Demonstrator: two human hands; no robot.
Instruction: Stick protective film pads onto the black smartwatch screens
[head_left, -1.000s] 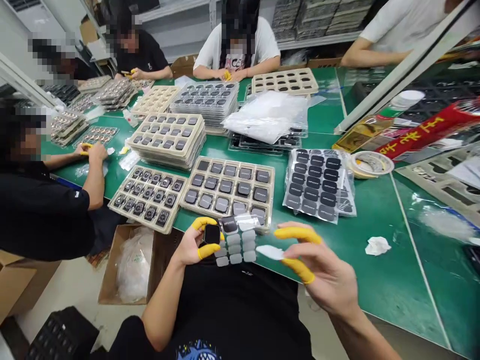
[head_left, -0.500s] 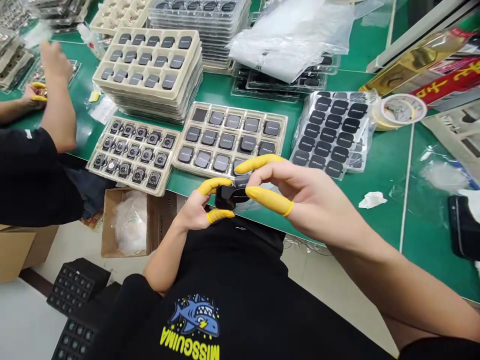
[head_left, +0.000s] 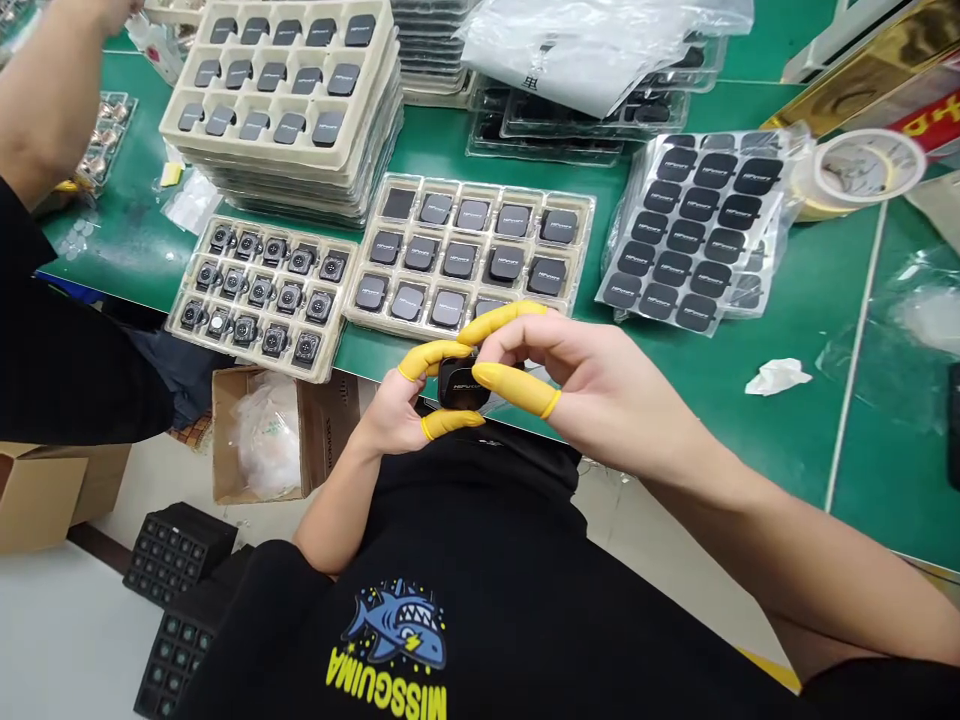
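My left hand [head_left: 409,400], with yellow finger covers, grips a black watch-like piece [head_left: 463,384] between thumb and forefinger. My right hand [head_left: 555,375] is at the right side of the same piece, its covered thumb and forefinger pinched close to the top edge; whatever lies between these fingertips is too small to tell. Pale lettering shows on the face of the piece. Just beyond the hands is a tray [head_left: 480,200] of dark square pieces, and left of it a tray [head_left: 259,295] of watch bodies.
Stacked trays [head_left: 281,165] stand at the back left. Dark label sheets [head_left: 686,235] and a tape roll [head_left: 870,165] lie to the right. A person's arm [head_left: 52,90] reaches over the far left. An open carton [head_left: 262,435] sits below the table edge.
The dark label, earlier raised and tilted over the piece by my right hand, now looks flat against its face. The view has shifted, and the neighbouring person's arm has moved.
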